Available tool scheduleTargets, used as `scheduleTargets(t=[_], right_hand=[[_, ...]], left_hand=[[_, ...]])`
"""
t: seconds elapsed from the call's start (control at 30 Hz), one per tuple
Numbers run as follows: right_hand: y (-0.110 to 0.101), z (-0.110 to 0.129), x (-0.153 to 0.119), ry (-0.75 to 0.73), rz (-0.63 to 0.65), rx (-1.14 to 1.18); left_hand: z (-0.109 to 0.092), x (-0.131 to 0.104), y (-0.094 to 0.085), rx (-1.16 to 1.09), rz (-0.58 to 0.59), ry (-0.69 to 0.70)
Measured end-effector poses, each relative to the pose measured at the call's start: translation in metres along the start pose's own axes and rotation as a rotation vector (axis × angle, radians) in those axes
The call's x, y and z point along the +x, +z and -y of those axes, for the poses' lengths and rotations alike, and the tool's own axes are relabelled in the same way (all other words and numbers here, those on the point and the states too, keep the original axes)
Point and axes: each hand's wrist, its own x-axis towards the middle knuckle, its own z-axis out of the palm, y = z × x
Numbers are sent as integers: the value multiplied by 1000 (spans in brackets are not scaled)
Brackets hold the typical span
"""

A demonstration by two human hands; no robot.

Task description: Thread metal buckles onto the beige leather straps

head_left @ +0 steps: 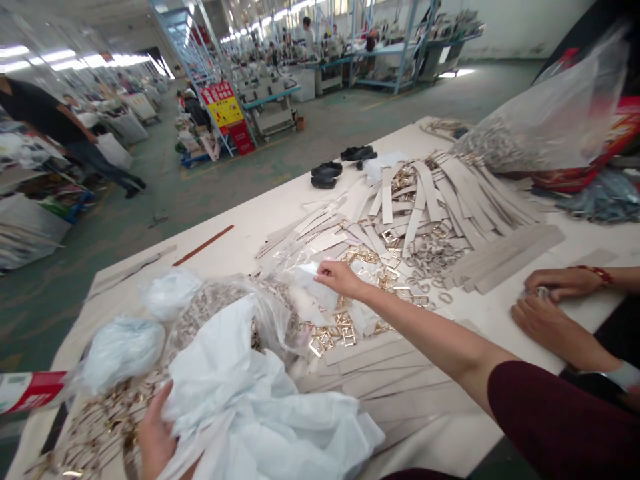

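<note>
White plastic bag (260, 407) lies crumpled at the table's (280, 200) near edge. I see my left hand (155, 437) gripping its underside, likely steadying it, while my right hand (340, 277) pinches the clear film (305, 280) beside gold buckles (333, 333).

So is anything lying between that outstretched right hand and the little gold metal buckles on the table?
Yes: the right hand pinches a clear crinkly plastic bag that lies partly over the gold square metal buckles.

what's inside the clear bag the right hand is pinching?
The right hand pinches the clear bag. Through the plastic, a heap of pale metal buckles shows. White plastic sheeting covers the lower part, hiding the rest.
</note>
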Motion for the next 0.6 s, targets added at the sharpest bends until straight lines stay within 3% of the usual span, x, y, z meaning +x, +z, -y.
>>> scheduleTargets(t=[0.07, 0.17, 0.23, 0.33, 0.47, 0.6], right_hand=[[-18, 23, -8, -36, -124, 166], [-34, 50, -14, -154, -203, 242], [-38, 58, -15, -203, -203, 171], [-41, 58, -16, -164, -324, 142], [-45, 56, -23, -177, -428, 198], [-52, 64, -23, -207, -371, 219]], left_hand=[[-8, 0, 20, -46, 35, -17], [-41, -10, 45, -205, 232, 134], [-66, -15, 53, -253, 344, 245], [-90, -11, 55, -238, 399, 306], [-92, -3, 49, -254, 428, 197], [-81, -6, 48, -152, 348, 161]])
